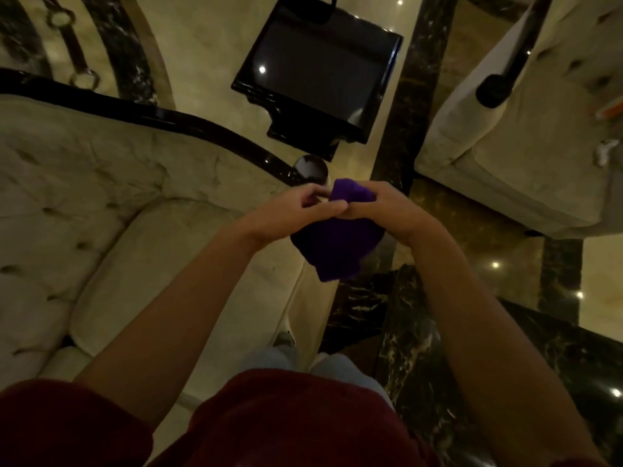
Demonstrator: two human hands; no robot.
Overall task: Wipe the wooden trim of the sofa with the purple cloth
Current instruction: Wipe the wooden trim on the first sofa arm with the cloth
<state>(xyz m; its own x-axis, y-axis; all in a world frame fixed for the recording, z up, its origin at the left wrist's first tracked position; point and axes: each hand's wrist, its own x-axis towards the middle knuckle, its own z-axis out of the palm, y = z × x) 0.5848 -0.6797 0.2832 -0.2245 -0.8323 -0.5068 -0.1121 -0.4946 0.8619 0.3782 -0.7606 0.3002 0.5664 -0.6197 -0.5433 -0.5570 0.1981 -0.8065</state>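
Observation:
The purple cloth (340,247) hangs bunched between both hands at the middle of the view. My right hand (381,205) grips its top, with a fold poking out above the fingers. My left hand (286,214) pinches the cloth from the left side, and its fingertips meet the right hand. The cream tufted sofa (101,203) fills the left. Its dark glossy wooden trim (188,121) curves along the back edge and ends in a rounded knob (312,168) just above my hands. The hands hold the cloth above the sofa's arm, apart from the trim.
A dark glossy side table (320,72) stands beyond the sofa's arm. A second cream sofa (526,136) with its own dark trim occupies the right. Polished marble floor (472,237) with dark bands runs between them. My legs and red shirt fill the bottom.

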